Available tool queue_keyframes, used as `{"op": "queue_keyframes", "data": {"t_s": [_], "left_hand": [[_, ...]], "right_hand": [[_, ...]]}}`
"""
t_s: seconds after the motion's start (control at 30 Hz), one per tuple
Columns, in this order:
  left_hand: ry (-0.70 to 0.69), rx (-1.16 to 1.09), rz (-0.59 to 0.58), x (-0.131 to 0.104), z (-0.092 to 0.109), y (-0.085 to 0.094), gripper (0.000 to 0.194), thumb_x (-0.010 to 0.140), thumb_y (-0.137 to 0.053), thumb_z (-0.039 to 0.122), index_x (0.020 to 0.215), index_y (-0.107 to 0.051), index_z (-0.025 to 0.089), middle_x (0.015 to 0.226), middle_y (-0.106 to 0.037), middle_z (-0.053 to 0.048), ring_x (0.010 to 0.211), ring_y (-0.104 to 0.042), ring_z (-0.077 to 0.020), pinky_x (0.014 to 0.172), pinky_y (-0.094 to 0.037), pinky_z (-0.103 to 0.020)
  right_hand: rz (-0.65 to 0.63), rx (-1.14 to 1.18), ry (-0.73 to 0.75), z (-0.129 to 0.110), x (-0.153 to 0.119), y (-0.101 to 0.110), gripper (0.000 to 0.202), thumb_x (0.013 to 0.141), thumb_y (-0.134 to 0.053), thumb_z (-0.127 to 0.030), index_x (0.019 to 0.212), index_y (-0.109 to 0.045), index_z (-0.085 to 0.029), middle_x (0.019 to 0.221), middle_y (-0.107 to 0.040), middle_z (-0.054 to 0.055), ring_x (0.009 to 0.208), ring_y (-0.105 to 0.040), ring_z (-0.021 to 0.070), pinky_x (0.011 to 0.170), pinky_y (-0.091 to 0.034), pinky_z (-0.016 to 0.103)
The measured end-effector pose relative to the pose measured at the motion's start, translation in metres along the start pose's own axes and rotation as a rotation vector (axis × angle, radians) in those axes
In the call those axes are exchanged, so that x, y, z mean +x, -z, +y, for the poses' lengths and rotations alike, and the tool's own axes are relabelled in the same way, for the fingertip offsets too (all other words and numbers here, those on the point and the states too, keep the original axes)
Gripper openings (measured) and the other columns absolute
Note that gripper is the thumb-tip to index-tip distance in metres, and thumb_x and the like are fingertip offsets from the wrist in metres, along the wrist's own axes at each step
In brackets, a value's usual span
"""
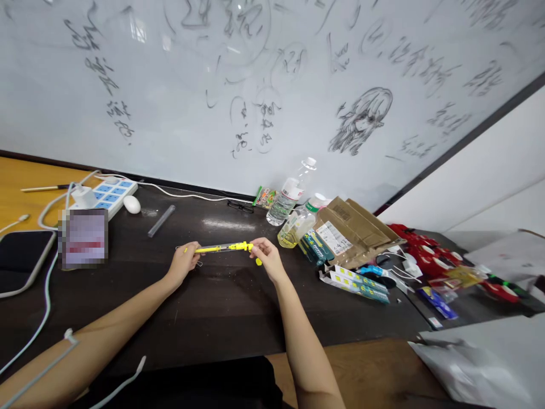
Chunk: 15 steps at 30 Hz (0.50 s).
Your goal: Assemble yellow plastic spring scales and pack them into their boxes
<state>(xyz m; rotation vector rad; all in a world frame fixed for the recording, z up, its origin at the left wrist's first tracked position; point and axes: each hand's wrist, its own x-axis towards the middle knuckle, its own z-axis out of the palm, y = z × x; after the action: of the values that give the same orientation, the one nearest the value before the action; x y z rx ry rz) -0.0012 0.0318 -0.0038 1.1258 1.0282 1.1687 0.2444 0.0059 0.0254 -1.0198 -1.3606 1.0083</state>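
Observation:
Between my two hands a thin yellow stick with a clear middle section is held level above the dark table. My left hand is closed around its left end. The fingers of my right hand pinch the yellow right end. A small round yellow piece shows just below those right fingertips. Farther back and to the left, a clear tube lies on the table.
A power strip and white mouse are at the left, with loose cables. Behind my right hand stand a water bottle and a yellow-liquid bottle, beside an opened cardboard box and patterned packaging.

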Motion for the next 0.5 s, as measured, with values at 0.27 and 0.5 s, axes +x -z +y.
{"op": "queue_keyframes", "data": {"t_s": [0.27,0.5], "left_hand": [[-0.002,0.016,-0.016,0.0019,-0.0054,0.0012,0.027,0.075,-0.045,0.038,0.061,-0.051,0.015,0.040,-0.026,0.010,0.032,-0.018,-0.0026,0.033,-0.013,-0.015],[0.002,0.026,-0.014,0.0007,-0.0028,0.0003,0.027,0.074,-0.045,0.039,0.061,-0.050,0.016,0.040,-0.027,0.010,0.031,-0.019,-0.0030,0.033,-0.014,-0.015]], "right_hand": [[0.006,0.001,0.005,0.0006,0.0014,0.0011,0.023,0.073,-0.068,-0.037,0.086,-0.061,-0.019,0.074,-0.058,-0.001,0.061,-0.052,0.0101,0.059,-0.047,0.025],[0.001,-0.009,-0.006,0.0017,0.0017,0.0005,0.023,0.073,-0.068,-0.037,0.086,-0.061,-0.019,0.074,-0.058,0.000,0.061,-0.052,0.0103,0.058,-0.048,0.025]]}}
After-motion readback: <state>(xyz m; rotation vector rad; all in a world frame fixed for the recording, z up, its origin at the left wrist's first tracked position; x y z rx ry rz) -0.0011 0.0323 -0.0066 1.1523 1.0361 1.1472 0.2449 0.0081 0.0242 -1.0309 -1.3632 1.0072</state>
